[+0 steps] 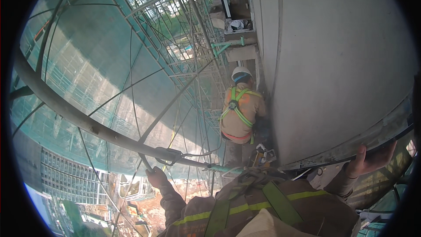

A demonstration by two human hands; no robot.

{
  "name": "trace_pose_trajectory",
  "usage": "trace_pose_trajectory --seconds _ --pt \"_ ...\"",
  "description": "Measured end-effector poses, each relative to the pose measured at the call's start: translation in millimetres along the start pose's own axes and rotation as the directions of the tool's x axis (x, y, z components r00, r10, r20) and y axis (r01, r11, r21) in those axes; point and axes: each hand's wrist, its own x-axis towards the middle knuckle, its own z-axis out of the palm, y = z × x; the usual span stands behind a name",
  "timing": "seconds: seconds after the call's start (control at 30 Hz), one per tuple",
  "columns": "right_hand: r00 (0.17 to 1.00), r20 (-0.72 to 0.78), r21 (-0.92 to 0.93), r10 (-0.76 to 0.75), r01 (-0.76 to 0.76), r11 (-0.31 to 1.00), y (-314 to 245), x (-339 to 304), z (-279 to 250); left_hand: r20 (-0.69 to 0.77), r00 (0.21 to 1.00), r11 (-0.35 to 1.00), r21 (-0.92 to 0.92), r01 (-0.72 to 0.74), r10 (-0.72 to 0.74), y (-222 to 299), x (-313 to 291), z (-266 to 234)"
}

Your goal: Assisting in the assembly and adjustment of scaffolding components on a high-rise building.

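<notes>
Around a grey rod point(145, 161), left hand point(157, 177) curled; right hand point(366, 163) outstretched.

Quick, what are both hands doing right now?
Left hand: closed on the grey bar.
Right hand: at the edge of the grey wall, thumb up; can't tell if it's gripping.

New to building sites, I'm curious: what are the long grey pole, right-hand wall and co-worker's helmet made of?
Pole: probably metal, dull grey; it looks tubular and scuffed.
Wall: perhaps plaster or concrete, matte; its grey face looks smooth.
Helmet: likely hard plastic, white; its dome looks rigid.
</notes>
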Motion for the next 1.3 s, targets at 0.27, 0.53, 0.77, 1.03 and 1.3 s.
trace_pose_trajectory --seconds 0.27,0.53,0.77,1.03,1.3 --pt "0.998 0.052 -0.006 0.021 -0.021 1.000 1.2 1.5 -7.6 -0.002 1.000 1.000 0.025 0.011 -0.011 3.6 1.3 0.2" --pt "0.997 0.082 -0.021 0.010 -0.008 1.000 5.1 0.5 -12.7 -0.048 0.999 1.000 -0.026 -0.018 0.017 1.9 -2.3 -0.9" --pt "0.992 0.123 -0.045 -0.018 0.024 0.999 3.6 3.2 -12.1 -0.053 0.999 1.000 0.012 0.007 -0.006 -0.9 0.8 2.6" --pt "0.999 0.049 0.023 0.014 -0.015 1.000 1.2 0.0 -6.1 -0.106 0.994 1.000 0.009 -0.018 0.019 -4.2 0.9 7.8" --pt "1.000 0.023 0.015 -0.022 0.021 1.000 1.2 1.6 -5.8 -0.061 0.998 1.000 -0.003 -0.006 0.006 1.7 0.2 3.0"
